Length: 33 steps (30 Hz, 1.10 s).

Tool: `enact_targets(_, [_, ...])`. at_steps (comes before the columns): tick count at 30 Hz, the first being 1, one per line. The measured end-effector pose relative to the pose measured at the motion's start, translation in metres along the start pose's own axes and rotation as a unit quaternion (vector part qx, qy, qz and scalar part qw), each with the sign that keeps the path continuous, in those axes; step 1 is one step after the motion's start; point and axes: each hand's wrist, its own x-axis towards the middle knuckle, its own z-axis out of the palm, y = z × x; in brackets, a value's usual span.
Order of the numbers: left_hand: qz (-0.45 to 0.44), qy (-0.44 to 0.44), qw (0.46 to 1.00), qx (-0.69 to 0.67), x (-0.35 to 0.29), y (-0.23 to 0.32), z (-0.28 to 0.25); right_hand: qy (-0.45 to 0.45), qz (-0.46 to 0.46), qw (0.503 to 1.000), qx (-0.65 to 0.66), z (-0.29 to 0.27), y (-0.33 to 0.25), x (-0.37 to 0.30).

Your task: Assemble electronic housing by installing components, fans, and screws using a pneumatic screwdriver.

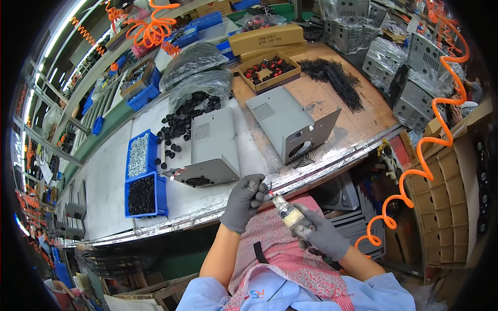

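My right hand (326, 236), in a grey glove, grips a pneumatic screwdriver (288, 212) wrapped in tape, its tip pointing up and left. My left hand (245, 199), also gloved, pinches at the driver's tip (269, 191), fingers closed on something too small to make out. Both hands hover over my lap just below the workbench's metal front edge (311, 173). Two grey metal enclosures lie on the bench above: one (212, 147) straight ahead of my left hand, another (290, 124) to its right with a round fan grille facing me.
Two blue bins (141, 181) of screws sit at the left. Loose black knobs (179, 122) spread behind the near enclosure. A cardboard box of red-black parts (270, 70) and black coiled wires (340, 78) lie farther back. An orange coiled air hose (415, 176) hangs at right beside cardboard cartons.
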Motion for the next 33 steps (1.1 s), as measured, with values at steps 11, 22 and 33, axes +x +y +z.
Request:
enact_targets(11, [-0.012,-0.032,0.997,0.073,0.008,0.007,0.013,-0.008,-0.017,1.000,-0.009,-0.005,0.002,0.004])
enact_targets(22, [0.022,-0.033,0.989,0.145,0.020,0.002,0.031,0.010,-0.037,0.999,0.018,-0.017,0.009,0.006])
enact_targets(33, [0.025,-0.066,0.990,0.120,0.030,-0.020,0.048,0.090,-0.050,0.992,0.077,-0.043,0.012,0.001])
